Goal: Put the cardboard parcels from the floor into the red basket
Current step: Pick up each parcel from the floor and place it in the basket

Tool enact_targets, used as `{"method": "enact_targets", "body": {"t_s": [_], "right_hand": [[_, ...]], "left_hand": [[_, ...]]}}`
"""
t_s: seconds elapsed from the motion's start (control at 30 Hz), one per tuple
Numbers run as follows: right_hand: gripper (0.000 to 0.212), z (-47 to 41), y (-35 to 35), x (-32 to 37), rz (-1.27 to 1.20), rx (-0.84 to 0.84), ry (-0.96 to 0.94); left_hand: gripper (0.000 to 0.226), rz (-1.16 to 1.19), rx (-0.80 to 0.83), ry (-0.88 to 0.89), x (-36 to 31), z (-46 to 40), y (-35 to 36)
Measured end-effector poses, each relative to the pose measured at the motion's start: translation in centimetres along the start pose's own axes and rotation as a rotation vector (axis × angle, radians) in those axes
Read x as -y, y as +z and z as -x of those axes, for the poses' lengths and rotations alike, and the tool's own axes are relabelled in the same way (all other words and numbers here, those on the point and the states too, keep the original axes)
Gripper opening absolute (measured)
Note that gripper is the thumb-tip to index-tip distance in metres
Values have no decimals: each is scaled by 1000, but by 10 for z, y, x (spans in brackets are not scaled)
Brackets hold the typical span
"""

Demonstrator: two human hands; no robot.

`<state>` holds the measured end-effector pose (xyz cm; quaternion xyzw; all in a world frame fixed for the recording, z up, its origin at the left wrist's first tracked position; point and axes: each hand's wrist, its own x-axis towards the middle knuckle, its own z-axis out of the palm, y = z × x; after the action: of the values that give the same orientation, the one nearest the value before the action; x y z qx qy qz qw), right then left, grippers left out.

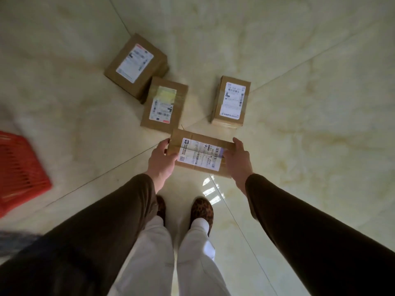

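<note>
I hold a brown cardboard parcel (199, 153) with a white shipping label between both hands, in front of my legs and above the floor. My left hand (162, 161) grips its left end and my right hand (237, 160) grips its right end. Three more labelled parcels lie on the tiled floor beyond it: one at the back left (136, 65), one just in front of that (164, 104) and one to the right (232, 101). The red basket (20, 174) stands on the floor at the far left, cut off by the frame edge.
Glossy cream floor tiles (299, 60) spread all around. My white trousers and patterned shoes (202, 210) are directly below the held parcel. A blurred grey-blue thing (15, 240) shows at the lower left edge.
</note>
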<state>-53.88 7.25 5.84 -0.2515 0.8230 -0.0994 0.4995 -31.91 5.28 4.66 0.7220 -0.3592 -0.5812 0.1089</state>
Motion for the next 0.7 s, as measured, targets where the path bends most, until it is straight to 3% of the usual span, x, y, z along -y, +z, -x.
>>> {"method": "enact_targets", "body": {"t_s": [0.2, 0.3, 0.4, 0.7], "right_hand": [[69, 76, 13, 88, 8, 21, -194], [61, 114, 32, 129, -18, 51, -236], [52, 151, 60, 162, -3, 57, -316], [51, 245, 181, 203, 114, 69, -397]], "left_hand": [[44, 121, -212, 61, -31, 53, -96], [46, 229, -291, 50, -31, 77, -146], [47, 292, -374, 47, -19, 96, -196], [39, 434, -450, 52, 48, 146, -325]]}}
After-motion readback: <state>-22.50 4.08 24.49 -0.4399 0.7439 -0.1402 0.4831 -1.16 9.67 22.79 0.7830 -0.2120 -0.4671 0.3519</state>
